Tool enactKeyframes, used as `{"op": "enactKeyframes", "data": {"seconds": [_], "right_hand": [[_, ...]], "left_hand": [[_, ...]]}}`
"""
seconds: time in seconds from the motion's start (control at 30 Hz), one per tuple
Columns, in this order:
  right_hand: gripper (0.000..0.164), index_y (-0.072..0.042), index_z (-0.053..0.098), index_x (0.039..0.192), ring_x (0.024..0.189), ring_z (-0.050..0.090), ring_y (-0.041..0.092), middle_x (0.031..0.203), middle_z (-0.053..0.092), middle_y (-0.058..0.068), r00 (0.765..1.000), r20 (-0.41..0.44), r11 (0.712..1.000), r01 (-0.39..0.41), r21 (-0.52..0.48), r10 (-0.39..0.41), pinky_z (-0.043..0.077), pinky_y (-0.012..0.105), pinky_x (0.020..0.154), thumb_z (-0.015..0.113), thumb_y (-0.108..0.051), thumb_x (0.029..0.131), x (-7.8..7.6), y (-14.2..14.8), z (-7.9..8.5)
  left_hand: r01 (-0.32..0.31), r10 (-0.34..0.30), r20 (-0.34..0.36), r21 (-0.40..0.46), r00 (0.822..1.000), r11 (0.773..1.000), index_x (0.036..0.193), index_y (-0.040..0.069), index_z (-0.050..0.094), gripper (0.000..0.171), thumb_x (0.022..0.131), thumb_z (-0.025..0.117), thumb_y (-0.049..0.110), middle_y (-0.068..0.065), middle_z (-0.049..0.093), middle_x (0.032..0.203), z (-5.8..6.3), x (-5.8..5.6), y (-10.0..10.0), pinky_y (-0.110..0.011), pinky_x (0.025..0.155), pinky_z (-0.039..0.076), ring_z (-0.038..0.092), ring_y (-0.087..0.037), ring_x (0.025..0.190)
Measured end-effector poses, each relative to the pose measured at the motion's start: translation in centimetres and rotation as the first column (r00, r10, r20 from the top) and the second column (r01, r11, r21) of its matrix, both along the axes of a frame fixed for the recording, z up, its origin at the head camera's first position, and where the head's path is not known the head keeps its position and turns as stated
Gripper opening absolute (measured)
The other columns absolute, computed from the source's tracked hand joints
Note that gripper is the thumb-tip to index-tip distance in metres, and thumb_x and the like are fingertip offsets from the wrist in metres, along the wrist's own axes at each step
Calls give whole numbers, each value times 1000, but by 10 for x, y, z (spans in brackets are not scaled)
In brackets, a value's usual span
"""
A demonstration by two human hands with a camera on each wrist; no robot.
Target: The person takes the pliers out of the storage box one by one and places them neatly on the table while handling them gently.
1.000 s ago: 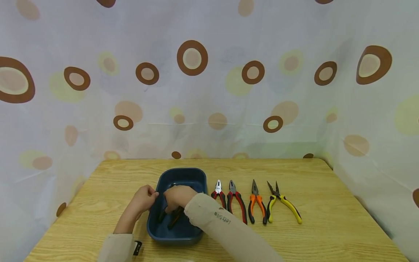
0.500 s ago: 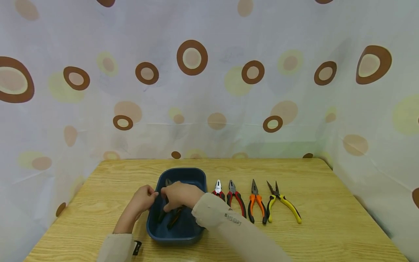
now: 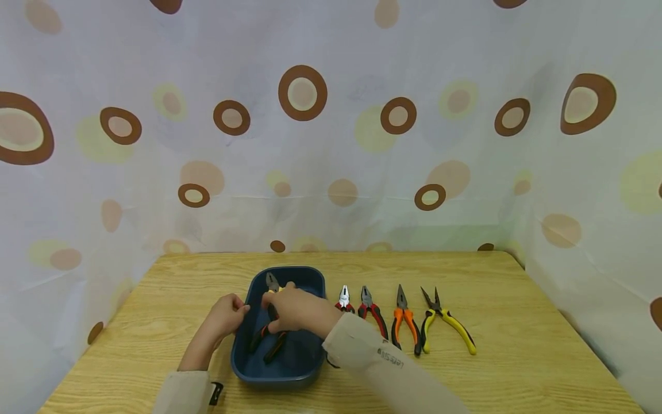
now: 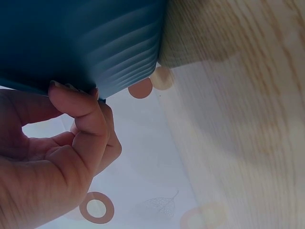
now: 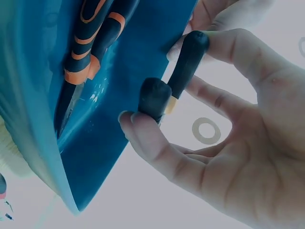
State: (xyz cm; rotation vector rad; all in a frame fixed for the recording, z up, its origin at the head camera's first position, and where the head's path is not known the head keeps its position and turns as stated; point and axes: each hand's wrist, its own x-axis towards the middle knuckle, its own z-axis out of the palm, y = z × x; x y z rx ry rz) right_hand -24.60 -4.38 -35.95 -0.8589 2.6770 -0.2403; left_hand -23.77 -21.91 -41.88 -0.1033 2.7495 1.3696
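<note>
My left hand (image 3: 225, 316) pinches the left rim of a dark blue plastic bin (image 3: 289, 379); the left wrist view shows its fingertips at the bin's edge. Over the inside of the bin, my right hand (image 3: 296, 310) grips pliers (image 3: 272, 281) with black and yellow handles, their grey jaws pointing to the far end. In the right wrist view, thumb and fingers press on the two black handle ends of these pliers (image 5: 188, 62). Another pair of pliers (image 5: 85, 52), its handles black and orange, lies on the bin's floor, its head hidden from the head view.
Right of the bin lie red-and-black pliers (image 3: 367, 299), another such pair (image 3: 344, 296) partly behind my right sleeve, orange long-nose pliers (image 3: 402, 310) and yellow long-nose pliers (image 3: 438, 309) spread open. All lie on a wood-grain table (image 3: 517, 356), with a patterned sheet (image 3: 331, 144) behind it.
My right hand has risen a little and shifted right inside the bin, bringing the black-and-yellow pliers into view. The left hand stays on the rim.
</note>
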Motion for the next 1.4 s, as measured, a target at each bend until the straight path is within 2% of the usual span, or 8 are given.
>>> {"op": "enactKeyframes", "data": {"seconds": [0.1,0.33,0.7,0.97,1.1,1.2,1.3,1.4], "right_hand": [[36,-25,58,123,86,56,21,124,54,13,1000,-4,999,-3,-37,3,46,30,62,69,-32,89,3,5,1],[36,-25,57,124,60,53,16,123,49,19,1000,-10,993,1,-121,-2,42,28,50,68,-31,90,7,16,0],[40,-25,56,126,57,51,16,118,48,19,999,-38,984,24,-174,-31,43,26,49,69,-32,89,13,35,2],[41,-25,55,129,41,40,13,126,44,26,998,-32,971,54,-234,-63,35,24,41,66,-32,91,13,57,0],[41,-25,54,130,45,41,13,134,39,29,998,-21,967,56,-249,-63,35,24,41,66,-31,91,13,66,-1],[41,-26,54,130,56,48,16,136,36,30,997,-21,968,67,-241,-74,39,25,44,66,-33,91,14,71,-2],[41,-26,54,130,59,50,17,131,40,29,996,-37,968,68,-242,-80,40,26,46,65,-33,91,16,77,-2],[41,-23,54,130,55,48,16,120,44,26,996,-59,963,54,-266,-72,39,26,46,65,-31,92,18,85,-3]], "left_hand": [[-1,1,6,14,1000,1000,83,-3,48,13,95,51,4,-8,46,69,0,0,0,-32,53,46,47,-16,56],[9,-9,8,16,1000,1000,84,-3,48,13,95,51,4,-8,46,69,0,0,0,-35,55,47,47,-16,56],[1,-1,-16,13,1000,1000,81,-2,48,15,94,52,3,-5,44,65,-2,0,0,-29,51,44,45,-14,54],[6,-5,-17,10,1000,1000,81,-2,47,14,94,52,2,-6,45,66,-2,0,-1,-31,52,45,46,-15,54],[1,-1,-18,12,1000,1000,81,-2,47,15,94,52,2,-5,44,65,-2,0,-1,-31,52,45,45,-14,53],[-5,5,-13,17,1000,1000,81,-2,47,15,94,52,2,-6,44,65,-2,0,-1,-33,52,47,45,-14,53],[-1,1,-11,17,1000,1000,81,-2,47,15,94,52,2,-6,44,66,-2,0,-1,-34,53,47,45,-14,53],[2,-2,-12,20,1000,1000,82,-3,48,14,95,52,2,-6,45,67,-3,-1,-1,-33,52,47,46,-15,53]]}}
